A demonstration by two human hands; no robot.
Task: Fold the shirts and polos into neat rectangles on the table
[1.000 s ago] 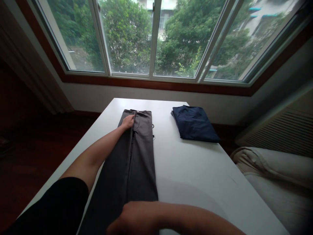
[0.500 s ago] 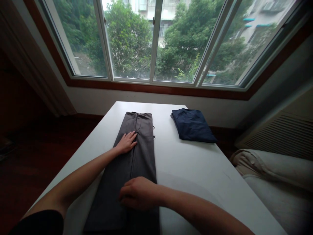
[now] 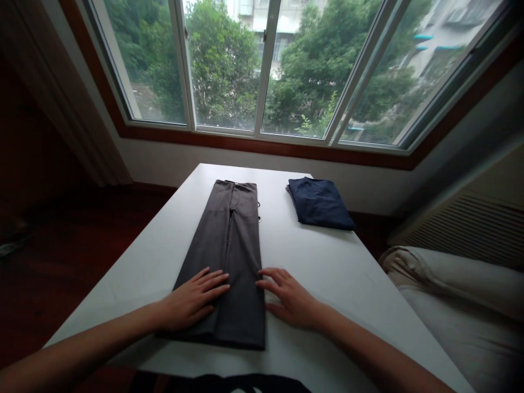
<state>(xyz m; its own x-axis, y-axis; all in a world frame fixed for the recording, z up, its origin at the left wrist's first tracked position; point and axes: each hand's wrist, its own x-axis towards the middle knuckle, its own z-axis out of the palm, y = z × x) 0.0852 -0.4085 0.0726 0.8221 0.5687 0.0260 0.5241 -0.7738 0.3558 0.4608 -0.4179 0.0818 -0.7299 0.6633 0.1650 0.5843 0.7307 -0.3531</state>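
A pair of dark grey trousers [image 3: 241, 240] lies lengthwise on the white table [image 3: 315, 262], its waistband toward the window and its hems toward me. My left hand [image 3: 194, 297] rests flat on the lower part of the legs, fingers spread. At the right edge of the trousers is my right hand [image 3: 289, 297], fingers apart, the fingertips touching the cloth near that edge and the thumb by the tabletop. Small dark loops of cord show beside the upper right edge of the trousers.
Folded navy clothing [image 3: 321, 203] lies at the table's far right corner, with a bit of grey cloth under it. A pale rolled bundle of bedding [image 3: 446, 278] stands right of the table. Beyond is a wide window [image 3: 262, 131], with a curtain [image 3: 77, 109] at left.
My left hand has slid down the trousers toward me. My right hand has moved from over the legs to their right edge, its fingers opening out. The view has shifted, showing the hems.
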